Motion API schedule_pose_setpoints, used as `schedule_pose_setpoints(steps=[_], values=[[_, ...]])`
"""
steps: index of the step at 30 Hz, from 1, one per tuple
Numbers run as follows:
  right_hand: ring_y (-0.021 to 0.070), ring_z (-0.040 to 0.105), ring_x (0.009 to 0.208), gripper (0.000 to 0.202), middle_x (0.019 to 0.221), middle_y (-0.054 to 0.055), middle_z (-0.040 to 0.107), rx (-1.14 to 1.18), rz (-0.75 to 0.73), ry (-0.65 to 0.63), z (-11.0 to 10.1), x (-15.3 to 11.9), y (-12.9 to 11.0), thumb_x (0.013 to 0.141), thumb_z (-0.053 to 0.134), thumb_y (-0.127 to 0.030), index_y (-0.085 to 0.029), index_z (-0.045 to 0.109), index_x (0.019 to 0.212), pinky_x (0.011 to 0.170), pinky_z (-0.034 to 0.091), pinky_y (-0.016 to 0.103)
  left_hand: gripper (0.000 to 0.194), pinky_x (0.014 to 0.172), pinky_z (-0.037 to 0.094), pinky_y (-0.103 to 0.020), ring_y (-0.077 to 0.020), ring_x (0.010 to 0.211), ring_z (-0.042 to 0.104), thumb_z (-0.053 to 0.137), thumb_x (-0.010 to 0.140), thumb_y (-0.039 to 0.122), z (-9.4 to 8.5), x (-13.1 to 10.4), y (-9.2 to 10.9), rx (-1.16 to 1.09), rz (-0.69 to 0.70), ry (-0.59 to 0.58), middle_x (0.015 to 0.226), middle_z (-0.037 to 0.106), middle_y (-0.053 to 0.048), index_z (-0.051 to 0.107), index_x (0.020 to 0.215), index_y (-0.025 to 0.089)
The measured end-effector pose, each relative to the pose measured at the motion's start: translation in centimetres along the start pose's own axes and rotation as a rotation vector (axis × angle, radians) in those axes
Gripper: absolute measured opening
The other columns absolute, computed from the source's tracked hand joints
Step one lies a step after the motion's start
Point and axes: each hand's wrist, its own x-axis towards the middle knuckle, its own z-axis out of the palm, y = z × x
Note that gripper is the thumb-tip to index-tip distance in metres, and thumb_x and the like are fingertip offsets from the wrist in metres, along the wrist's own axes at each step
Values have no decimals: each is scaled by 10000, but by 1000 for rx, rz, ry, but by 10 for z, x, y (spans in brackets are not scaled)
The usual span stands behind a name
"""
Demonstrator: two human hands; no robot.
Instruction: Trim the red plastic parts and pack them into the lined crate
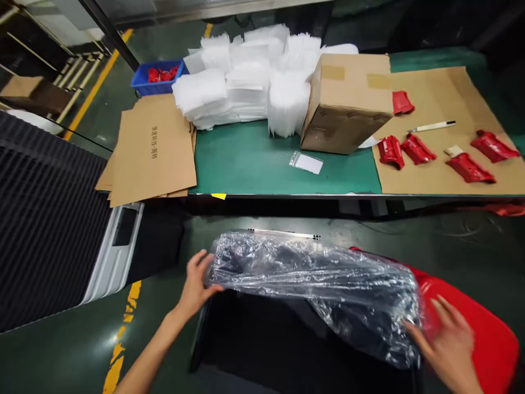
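Observation:
A crumpled clear plastic bag (287, 273) stretches across the top of a black bin-like container (262, 334) in front of me. Dark material shows through the plastic. At the bag's left end is my left hand (199, 284), its thumb and fingers apart around the edge. My right hand (449, 339) is beside the right end, somewhat blurred, with fingers spread and the thumb against the plastic. Beneath and behind that hand lies a smooth red surface (488, 328), perhaps a stool seat. Whether either hand pinches the film is hard to see.
Beyond, a green-topped bench (246, 158) holds white foam sheet stacks (246, 82), a cardboard box (348, 104), flat cardboard (153, 148), a small bag (306, 162) and a blue bin (158, 77). Several red parts (470, 167) and a knife-like tool (432, 126) lie right. A black ribbed case (49, 219) stands left.

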Motion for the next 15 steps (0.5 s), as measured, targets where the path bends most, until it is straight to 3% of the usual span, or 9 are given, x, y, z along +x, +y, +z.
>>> schedule_pose_setpoints(steps=[3,5,7,9,11,13,15], values=[[358,530,1203,393,1269,171,573,-82,-199,-119,-3,11,-49,942,413,-459,-216,598,1189,987,405,529,287,1072,399,-602,-357,1310,456,578,865,324,-1,-11,24,219,389,-203,1367,518,-119,646,1142,289],[293,589,1098,322,1098,122,657,-98,-237,-186,-3,8,-70,979,357,-369,-221,642,968,988,393,488,246,1005,471,-516,-318,1235,516,489,877,162,-6,-18,32,268,447,-189,1285,575,-122,690,982,255],[229,631,863,367,837,79,662,-73,-243,-282,-11,-16,-80,991,339,-350,-218,611,784,886,451,407,234,894,523,-417,-275,1085,585,471,868,141,-18,-39,28,209,480,-209,1114,641,-119,688,884,226],[198,610,695,383,701,50,615,-24,-247,-384,-29,-66,-84,987,358,-351,-227,589,708,736,488,341,252,762,526,-334,-209,852,615,445,868,133,-35,-78,15,106,554,-289,859,664,-69,679,854,227],[202,637,684,339,718,46,638,28,-255,-435,-52,-135,-85,971,394,-319,-249,623,732,669,513,326,330,635,481,-283,-154,619,553,382,864,75,-50,-132,0,35,623,-298,641,615,-14,655,768,233],[226,686,730,250,789,45,693,37,-255,-410,-69,-206,-86,938,449,-294,-287,676,833,684,560,348,361,680,485,-279,-136,582,561,372,846,36,-58,-189,-14,34,600,-339,593,620,13,660,768,241],[233,701,710,215,778,26,703,77,-268,-434,-74,-262,-91,901,488,-277,-319,691,842,640,586,341,374,789,494,-285,-134,660,630,419,821,26,-56,-234,-25,59,552,-374,682,701,30,695,846,277]])
